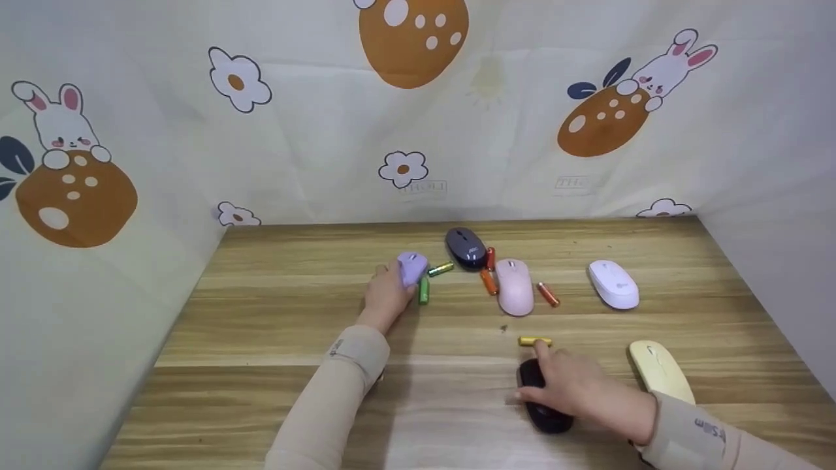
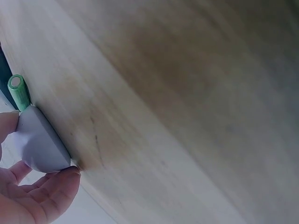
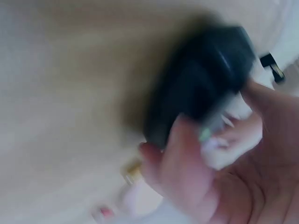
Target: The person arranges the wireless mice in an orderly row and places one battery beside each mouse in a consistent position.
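Note:
My left hand point(image 1: 386, 294) grips a small purple mouse point(image 1: 412, 266) at the table's left-centre, thumb on one side and fingers on the other. In the left wrist view the mouse point(image 2: 41, 140) stands side-on, its flat underside facing the table. A green battery point(image 1: 424, 291) lies close beside it. Nearer the front, my right hand point(image 1: 575, 385) is around a black mouse point(image 1: 547, 418), the thumb across it. Its index fingertip is right at a yellow battery point(image 1: 534, 341). The right wrist view is blurred, with fingers at one end of the black mouse point(image 3: 196, 79).
A dark grey mouse point(image 1: 465, 248), pink mouse point(image 1: 515, 287), white mouse point(image 1: 614, 285) and yellow mouse point(image 1: 663, 372) lie about. Among them are a gold-green battery point(image 1: 441, 269), an orange battery point(image 1: 489, 282) and red batteries point(image 1: 548, 294). A patterned cloth point(image 1: 313, 143) walls the back.

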{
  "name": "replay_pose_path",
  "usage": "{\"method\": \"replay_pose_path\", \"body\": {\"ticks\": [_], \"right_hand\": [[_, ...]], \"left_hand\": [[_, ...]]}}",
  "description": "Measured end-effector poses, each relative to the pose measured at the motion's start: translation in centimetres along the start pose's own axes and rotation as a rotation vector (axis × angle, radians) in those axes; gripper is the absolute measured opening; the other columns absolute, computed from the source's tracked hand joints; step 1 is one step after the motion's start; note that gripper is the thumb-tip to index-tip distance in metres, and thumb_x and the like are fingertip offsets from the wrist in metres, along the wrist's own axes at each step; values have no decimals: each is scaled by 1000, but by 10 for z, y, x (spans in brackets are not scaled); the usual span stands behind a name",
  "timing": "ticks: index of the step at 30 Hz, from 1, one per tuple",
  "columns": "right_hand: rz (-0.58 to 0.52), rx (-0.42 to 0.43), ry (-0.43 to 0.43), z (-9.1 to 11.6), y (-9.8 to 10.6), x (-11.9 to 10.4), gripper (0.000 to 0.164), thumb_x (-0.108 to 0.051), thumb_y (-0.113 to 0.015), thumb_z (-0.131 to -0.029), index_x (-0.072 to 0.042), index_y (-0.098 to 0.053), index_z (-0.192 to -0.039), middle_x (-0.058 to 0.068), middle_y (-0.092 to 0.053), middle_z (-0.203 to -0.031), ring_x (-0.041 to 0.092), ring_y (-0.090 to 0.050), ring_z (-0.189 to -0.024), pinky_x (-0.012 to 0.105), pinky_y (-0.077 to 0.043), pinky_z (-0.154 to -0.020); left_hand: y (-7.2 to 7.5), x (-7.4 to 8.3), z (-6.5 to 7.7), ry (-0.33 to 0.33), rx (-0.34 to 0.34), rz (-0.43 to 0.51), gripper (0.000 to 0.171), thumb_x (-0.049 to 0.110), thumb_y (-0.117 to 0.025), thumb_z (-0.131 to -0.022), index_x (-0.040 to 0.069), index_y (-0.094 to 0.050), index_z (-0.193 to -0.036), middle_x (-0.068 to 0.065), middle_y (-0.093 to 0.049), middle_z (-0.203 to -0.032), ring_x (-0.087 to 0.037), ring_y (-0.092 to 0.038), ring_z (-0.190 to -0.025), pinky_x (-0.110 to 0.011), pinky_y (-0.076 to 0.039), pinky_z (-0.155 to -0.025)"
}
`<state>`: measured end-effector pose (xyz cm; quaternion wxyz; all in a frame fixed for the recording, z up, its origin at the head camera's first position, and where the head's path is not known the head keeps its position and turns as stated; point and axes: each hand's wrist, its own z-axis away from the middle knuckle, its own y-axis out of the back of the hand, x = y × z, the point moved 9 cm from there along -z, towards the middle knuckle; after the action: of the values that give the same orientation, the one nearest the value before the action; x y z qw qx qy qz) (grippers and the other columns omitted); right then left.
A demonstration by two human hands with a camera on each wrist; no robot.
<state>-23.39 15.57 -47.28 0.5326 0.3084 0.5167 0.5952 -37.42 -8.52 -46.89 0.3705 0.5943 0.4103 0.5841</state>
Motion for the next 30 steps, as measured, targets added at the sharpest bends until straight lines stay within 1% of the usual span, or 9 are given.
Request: {"method": "replay_pose_path", "body": {"ticks": [3, 6, 7, 10, 12, 18, 22, 25, 30], "right_hand": [[93, -26, 148, 8, 10, -8, 79, -62, -56, -58, -9, -40, -114, 14, -47, -98, 28, -51, -74, 40, -41, -55], [111, -96, 274, 19, 6, -14, 82, -58, -61, -56, -14, -37, -121, 16, -36, -115, 32, -47, -86, 44, -40, -63], [113, -117, 296, 22, 3, -15, 83, -57, -62, -55, -16, -36, -123, 16, -32, -119, 32, -47, -88, 44, -40, -64], [101, -161, 314, 25, -8, -14, 86, -54, -65, -55, -19, -31, -127, 17, -22, -129, 34, -45, -92, 45, -40, -66], [88, -162, 339, 26, -12, -14, 86, -51, -66, -56, -19, -30, -127, 18, -20, -130, 34, -46, -92, 45, -40, -67], [74, -102, 399, 25, -14, -18, 82, -51, -65, -58, -19, -31, -127, 17, -24, -128, 33, -46, -90, 42, -40, -66], [70, -107, 384, 21, -14, -19, 81, -50, -65, -59, -20, -31, -126, 17, -25, -128, 33, -45, -92, 44, -40, -68], [59, -111, 358, 17, -14, -18, 80, -51, -64, -59, -21, -32, -126, 18, -26, -127, 33, -45, -93, 45, -40, -66], [50, -84, 312, 9, -13, -18, 79, -52, -63, -59, -20, -34, -125, 20, -27, -126, 35, -44, -93, 46, -40, -65]], "left_hand": [[-1, 0, 0, 2, -9, 9, 59, 32, -59, -74, 5, -37, -121, -18, -48, -100, -29, -51, -86, -41, -41, -71], [-3, -1, 0, 10, -24, 10, 60, 32, -58, -74, 6, -35, -123, -18, -47, -102, -29, -50, -88, -41, -41, -72], [-3, -1, 0, 14, -29, 12, 60, 32, -58, -75, 6, -35, -123, -18, -47, -102, -29, -50, -88, -41, -41, -73], [-3, -1, 0, 16, -27, 12, 60, 32, -58, -74, 7, -34, -123, -17, -47, -102, -29, -50, -88, -41, -41, -73], [-2, -1, 0, 16, -17, 11, 60, 32, -58, -74, 7, -35, -123, -17, -48, -100, -29, -50, -87, -41, -41, -72], [2, 1, 0, -21, 44, -21, 56, 30, -61, -71, 4, -41, -116, -17, -49, -94, -30, -52, -81, -40, -43, -66], [2, 1, 0, -15, 36, -25, 57, 31, -61, -72, 4, -40, -118, -17, -49, -95, -29, -51, -82, -40, -43, -67], [1, 1, 0, -10, 24, -24, 58, 32, -60, -72, 5, -39, -119, -17, -48, -96, -29, -51, -84, -40, -42, -68], [0, 1, 0, -8, 17, -10, 58, 31, -60, -72, 4, -39, -119, -18, -48, -97, -30, -51, -84, -40, -42, -70]]}}
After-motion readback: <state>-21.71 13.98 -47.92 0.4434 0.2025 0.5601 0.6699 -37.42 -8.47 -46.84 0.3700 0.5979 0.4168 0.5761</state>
